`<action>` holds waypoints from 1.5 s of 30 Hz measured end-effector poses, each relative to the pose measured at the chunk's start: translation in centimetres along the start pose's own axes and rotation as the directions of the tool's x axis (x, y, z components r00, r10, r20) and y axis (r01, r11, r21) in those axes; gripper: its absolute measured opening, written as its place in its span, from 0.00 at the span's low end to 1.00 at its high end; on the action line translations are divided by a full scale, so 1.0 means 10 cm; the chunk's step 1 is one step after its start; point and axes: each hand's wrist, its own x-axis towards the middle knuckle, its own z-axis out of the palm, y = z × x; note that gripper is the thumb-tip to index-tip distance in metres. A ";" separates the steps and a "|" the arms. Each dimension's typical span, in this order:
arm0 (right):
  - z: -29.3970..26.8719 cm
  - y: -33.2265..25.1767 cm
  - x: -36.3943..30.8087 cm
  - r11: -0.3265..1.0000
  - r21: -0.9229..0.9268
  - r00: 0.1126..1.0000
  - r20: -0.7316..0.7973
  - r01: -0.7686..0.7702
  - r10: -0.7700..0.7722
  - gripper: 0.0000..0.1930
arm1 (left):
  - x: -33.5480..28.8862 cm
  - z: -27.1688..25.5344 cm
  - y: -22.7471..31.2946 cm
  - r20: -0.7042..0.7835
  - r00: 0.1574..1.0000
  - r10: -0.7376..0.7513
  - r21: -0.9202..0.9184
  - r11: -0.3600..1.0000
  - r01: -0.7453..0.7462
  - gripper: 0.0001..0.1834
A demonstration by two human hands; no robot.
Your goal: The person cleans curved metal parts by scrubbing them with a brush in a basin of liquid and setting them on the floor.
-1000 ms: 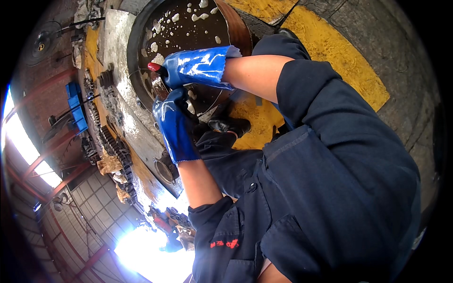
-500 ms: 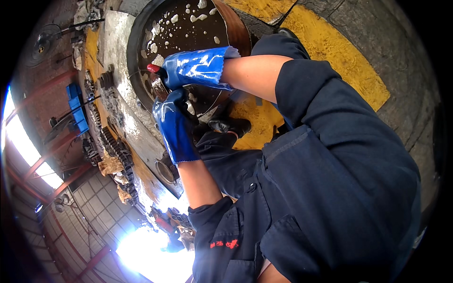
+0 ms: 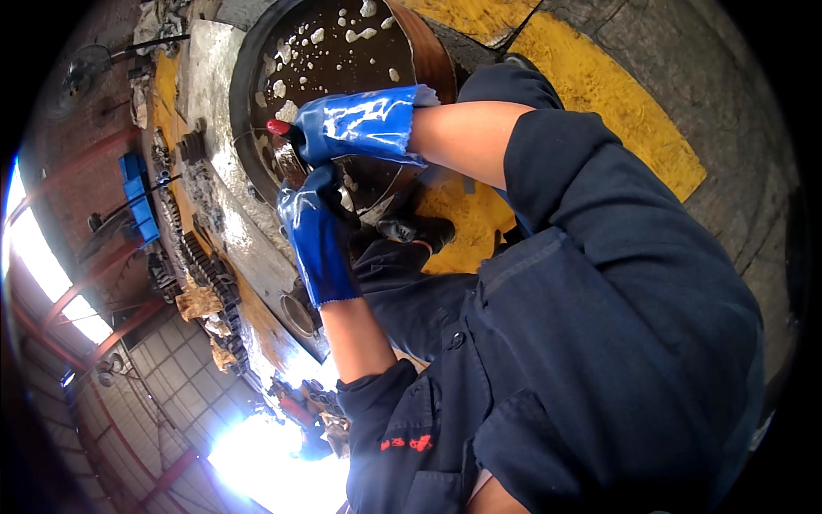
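Note:
My right hand, in a shiny blue glove with a dark palm, is closed around a tool with a black handle and red end. The tool's working end is hidden. My left hand, gloved the same way, is closed just below it, close against the right. A reddish-brown piece shows between the two hands; I cannot tell its kind or which hand holds it. Both hands are over the near side of a large round drum holding dark liquid with patches of pale foam.
Left of the drum runs a worn metal-topped bench with rows of dark metal parts, a blue bin and a round metal cup. Yellow floor plates lie to the right. My shoe is beneath the arms.
Both hands keep their grip over the drum, with only a slight shift. My left forearm has moved a little to the left.

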 end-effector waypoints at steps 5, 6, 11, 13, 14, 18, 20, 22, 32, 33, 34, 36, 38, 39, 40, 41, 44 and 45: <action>-0.17 0.03 -0.13 0.998 -0.060 1.000 -0.003 0.012 -0.012 0.12 | 0.11 -0.23 0.33 0.033 0.980 -0.196 -0.502 0.845 0.185 0.06; -0.10 0.00 -0.08 0.992 0.007 0.989 -0.076 0.125 -0.124 0.12 | 0.06 -0.27 0.27 0.134 0.940 -0.313 -0.658 0.681 0.320 0.06; 0.04 -0.01 -0.04 0.985 0.019 0.982 0.075 0.173 -0.174 0.14 | -0.16 -0.44 -0.32 0.334 0.862 -0.380 -0.828 0.319 0.461 0.15; 0.19 -0.02 -0.04 0.975 -0.031 0.975 0.038 0.218 -0.217 0.13 | -0.30 -0.54 -0.60 0.323 0.879 -0.351 -0.849 0.302 0.433 0.18; 0.24 0.01 -0.05 0.954 -0.046 0.955 0.021 0.297 -0.297 0.12 | -0.38 -0.64 -0.68 0.209 0.959 -0.192 -0.786 0.550 0.282 0.17; 0.27 -0.07 -0.04 0.844 -0.044 0.844 -0.011 0.535 -0.536 0.09 | -0.54 -1.11 -0.97 0.255 0.930 -0.266 -0.714 0.597 0.366 0.15; 0.35 0.08 -0.06 0.774 -0.185 0.749 -0.195 0.606 -0.633 0.05 | -0.39 -1.40 -0.84 0.414 0.774 -0.479 -0.572 0.525 0.631 0.14; 0.42 0.02 -0.21 0.842 -0.202 0.851 -0.066 0.500 -0.521 0.09 | -0.71 -1.43 -1.41 0.369 0.792 -0.486 -0.577 0.549 0.605 0.11; 0.53 0.42 -0.54 0.842 -0.277 0.884 0.077 0.463 -0.461 0.13 | -1.29 -0.38 -3.39 0.285 0.669 -0.687 -0.354 0.573 0.739 0.15; 0.51 0.46 -0.53 0.795 -0.274 0.837 0.082 0.541 -0.541 0.15 | -1.27 -0.26 -3.46 0.266 0.665 -0.698 -0.193 0.638 0.746 0.16; 0.52 0.45 -0.54 0.813 -0.289 0.863 0.132 0.505 -0.488 0.15 | -1.32 -0.16 -3.47 0.264 0.658 -0.705 -0.105 0.657 0.746 0.18; 0.54 0.43 -0.59 0.834 -0.327 0.896 0.189 0.444 -0.402 0.16 | -1.44 0.10 -3.47 0.217 0.653 -0.725 -0.047 0.661 0.749 0.17; 0.56 0.44 -0.54 0.833 -0.359 0.907 0.197 0.421 -0.373 0.16 | -1.57 0.41 -3.81 0.235 0.628 -0.742 0.030 0.651 0.758 0.19; 0.55 0.42 -0.54 0.835 -0.368 0.911 0.210 0.410 -0.355 0.16 | -1.60 0.64 -3.87 0.224 0.635 -0.739 0.023 0.655 0.755 0.20; 0.55 0.38 -0.52 0.839 -0.366 0.913 0.221 0.404 -0.343 0.15 | -1.70 0.76 -3.89 0.208 0.636 -0.743 0.026 0.654 0.756 0.21; 0.57 0.35 -0.51 0.842 -0.363 0.914 0.234 0.399 -0.332 0.15 | -1.81 0.89 -3.90 0.193 0.635 -0.748 0.029 0.651 0.758 0.23; 0.60 0.35 -0.48 0.875 -0.330 0.927 0.248 0.353 -0.280 0.14 | -1.96 1.14 -3.72 0.134 0.656 -0.743 0.044 0.666 0.745 0.28; 0.61 0.32 -0.44 0.884 -0.323 0.929 0.263 0.339 -0.260 0.14 | -2.01 1.21 -3.70 0.131 0.631 -0.764 0.080 0.643 0.762 0.28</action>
